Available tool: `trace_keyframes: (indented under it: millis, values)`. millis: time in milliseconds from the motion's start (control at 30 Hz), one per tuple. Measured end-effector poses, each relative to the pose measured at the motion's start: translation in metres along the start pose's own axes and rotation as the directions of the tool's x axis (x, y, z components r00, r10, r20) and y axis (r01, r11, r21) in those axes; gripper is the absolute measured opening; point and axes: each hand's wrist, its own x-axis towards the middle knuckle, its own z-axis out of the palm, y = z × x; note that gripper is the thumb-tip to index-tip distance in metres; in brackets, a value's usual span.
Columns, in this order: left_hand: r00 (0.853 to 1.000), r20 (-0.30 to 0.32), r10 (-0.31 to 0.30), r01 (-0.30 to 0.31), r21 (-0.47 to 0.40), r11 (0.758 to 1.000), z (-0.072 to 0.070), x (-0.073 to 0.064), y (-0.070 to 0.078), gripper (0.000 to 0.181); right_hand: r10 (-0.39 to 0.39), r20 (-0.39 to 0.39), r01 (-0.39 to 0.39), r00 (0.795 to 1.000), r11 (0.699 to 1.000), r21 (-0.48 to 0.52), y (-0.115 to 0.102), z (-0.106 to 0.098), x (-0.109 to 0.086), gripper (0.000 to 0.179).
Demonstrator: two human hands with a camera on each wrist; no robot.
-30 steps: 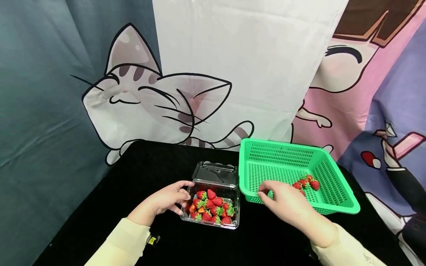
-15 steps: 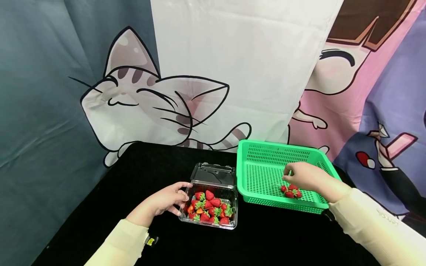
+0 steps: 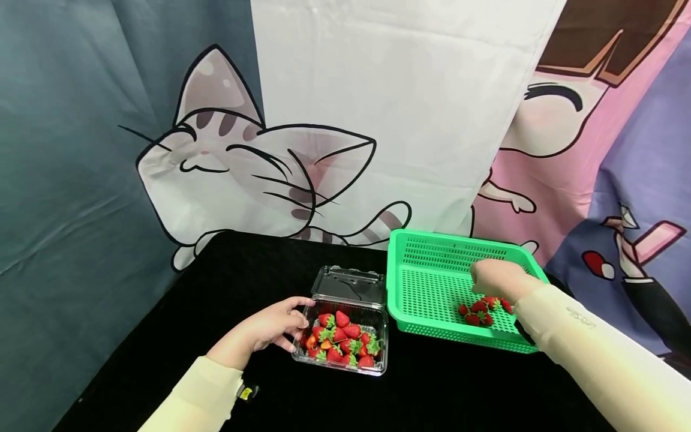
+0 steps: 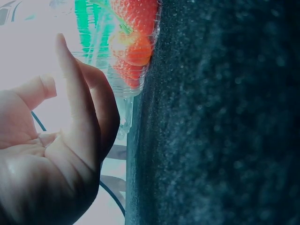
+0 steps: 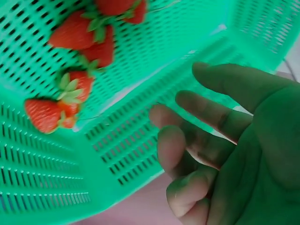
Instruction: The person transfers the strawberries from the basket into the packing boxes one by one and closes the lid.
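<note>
My left hand (image 3: 272,329) rests against the left side of a clear plastic clamshell box (image 3: 382,336), its fingers relaxed at the rim. Several strawberries (image 3: 336,335) with green leaves fill the box. The box's lid (image 3: 348,283) lies folded back. Over the right part of a green plastic basket (image 3: 393,288) is my right hand (image 3: 499,279), palm side hidden in the head view. The right wrist view shows its fingers loosely bent with nothing between them. Several strawberries (image 5: 72,30) lie in the basket, apart from those fingers.
Black cloth (image 3: 259,378) covers the table beneath the box and basket. The basket stands close to the box's right side. A printed cloth backdrop (image 3: 335,72) hangs behind the table. A dark band (image 3: 246,392) shows at the left sleeve.
My right hand has moved from the basket's near left edge to the right, over the strawberries in the basket. These strawberries are spread slightly wider than half a second ago. The left hand stays at the box.
</note>
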Motion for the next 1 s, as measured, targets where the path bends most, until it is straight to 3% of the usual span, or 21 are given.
trace_keyframes:
  millis: [133,400,533,800,1000]
  values:
    - [1.0,0.005,-0.003,0.003,0.001,1.0,0.0,0.0,-0.002,0.058,0.009,0.013,-0.008,1.0,0.997,-0.079,0.0,0.006,0.007,0.024]
    - [1.0,0.0,-0.021,0.021,0.0,1.0,-0.002,0.001,-0.003,0.058,-0.068,0.025,0.072,0.997,0.982,-0.177,-0.011,0.011,0.021,0.025]
    - [1.0,0.005,-0.019,0.019,-0.003,1.0,-0.003,0.002,-0.003,0.058,-0.042,0.04,0.051,0.998,0.972,-0.228,-0.014,0.011,0.026,0.022]
    - [1.0,0.005,-0.024,0.024,-0.004,1.0,-0.002,0.003,-0.001,0.058,0.016,0.173,0.019,0.985,0.98,-0.197,-0.021,0.019,0.036,0.014]
    - [1.0,0.003,-0.029,0.029,-0.002,1.0,-0.002,0.002,0.001,0.057,-0.007,0.181,0.044,0.984,0.978,-0.202,-0.022,0.026,0.04,0.014]
